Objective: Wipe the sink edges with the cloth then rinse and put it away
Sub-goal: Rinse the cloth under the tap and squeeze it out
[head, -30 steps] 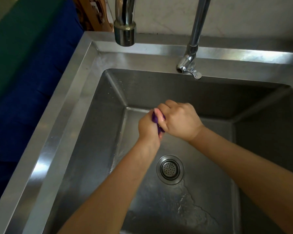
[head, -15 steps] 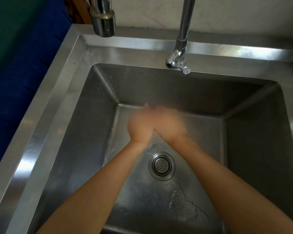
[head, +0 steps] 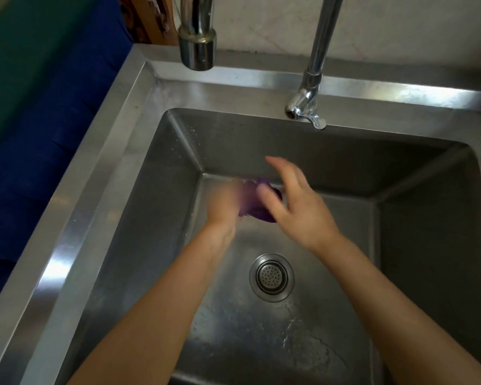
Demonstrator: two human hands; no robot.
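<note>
Two hands meet mid-frame over the sink (head: 100, 190) — left hand (head: 225, 201) squeezes the cloth (head: 257, 204), right hand (head: 297, 207) has fingers spread. It looks soft, wet — grab the bunched middle.

You see chrome faucet spout (head: 197, 48) hanging over back-left corner — its base out of frame. Second, slimmer tap (head: 308, 104) stands on back ledge, nozzle pointing down-left, small lever at its right. Round perforated drain strainer (head: 272, 277) sits mid-floor of basin; water film (head: 303, 340) spreads nearer you. Pale marbled wall (head: 386, 31) behind. Blue fabric (head: 31, 151) lies at left, green surface (head: 14, 59) beyond it.
</note>
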